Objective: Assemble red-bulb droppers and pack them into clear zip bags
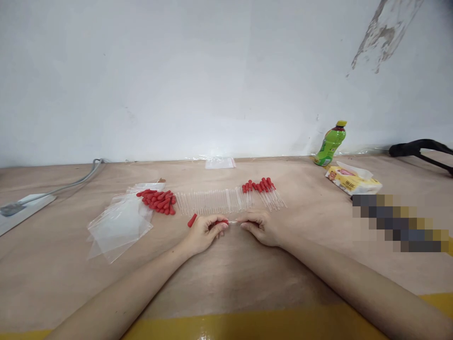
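My left hand point(204, 234) pinches a red rubber bulb point(225, 221), mostly covered by the fingers. Facing it, my right hand point(264, 228) is closed on a clear glass dropper tube point(232, 222) whose end meets the bulb; how deep it sits inside cannot be seen. One loose red rubber bulb point(192, 220) lies beside my left hand, perhaps touching it. Just beyond the hands runs a row of bare glass tubes point(208, 201). A pile of red bulbs point(159, 202) adjoins its left end. At the right end lie several droppers point(267, 185) with red bulbs on their tubes.
Clear plastic bags point(120, 226) spread out at the left, with another bag point(220, 163) by the wall. A green bottle point(331, 144) and a tissue pack point(354, 178) stand at the right. A grey cable point(71, 184) lies far left, a black object point(421, 147) far right.
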`<action>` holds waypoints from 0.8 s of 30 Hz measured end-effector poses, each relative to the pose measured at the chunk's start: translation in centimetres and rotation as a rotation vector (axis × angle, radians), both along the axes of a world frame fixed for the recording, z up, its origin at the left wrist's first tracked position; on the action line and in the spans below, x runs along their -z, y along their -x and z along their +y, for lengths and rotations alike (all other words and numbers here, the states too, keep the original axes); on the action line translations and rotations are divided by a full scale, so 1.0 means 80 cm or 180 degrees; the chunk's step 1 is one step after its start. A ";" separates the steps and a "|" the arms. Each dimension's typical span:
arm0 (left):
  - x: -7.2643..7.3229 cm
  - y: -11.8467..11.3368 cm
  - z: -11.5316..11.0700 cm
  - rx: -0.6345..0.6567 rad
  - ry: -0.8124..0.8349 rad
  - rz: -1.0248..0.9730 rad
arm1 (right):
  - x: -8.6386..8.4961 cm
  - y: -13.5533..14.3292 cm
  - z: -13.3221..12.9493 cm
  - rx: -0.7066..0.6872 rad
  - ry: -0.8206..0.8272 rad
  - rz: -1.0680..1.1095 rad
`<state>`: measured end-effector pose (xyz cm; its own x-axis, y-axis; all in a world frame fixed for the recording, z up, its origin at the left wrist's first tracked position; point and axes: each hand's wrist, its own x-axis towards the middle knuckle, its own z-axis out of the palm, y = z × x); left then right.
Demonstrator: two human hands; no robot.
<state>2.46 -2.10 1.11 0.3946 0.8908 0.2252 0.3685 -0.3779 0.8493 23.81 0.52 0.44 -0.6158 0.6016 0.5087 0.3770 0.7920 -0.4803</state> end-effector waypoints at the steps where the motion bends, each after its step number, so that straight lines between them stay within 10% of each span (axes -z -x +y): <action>1: -0.001 0.000 -0.002 0.0016 -0.0059 0.0120 | -0.001 -0.002 0.002 -0.0028 -0.0085 -0.0112; 7: -0.005 -0.002 -0.005 -0.0081 -0.0437 0.0596 | -0.006 -0.003 -0.005 0.0209 -0.0976 -0.0736; 24: 0.004 -0.001 -0.002 -0.0152 -0.0331 0.0426 | 0.004 0.014 -0.010 0.0292 -0.0682 -0.0192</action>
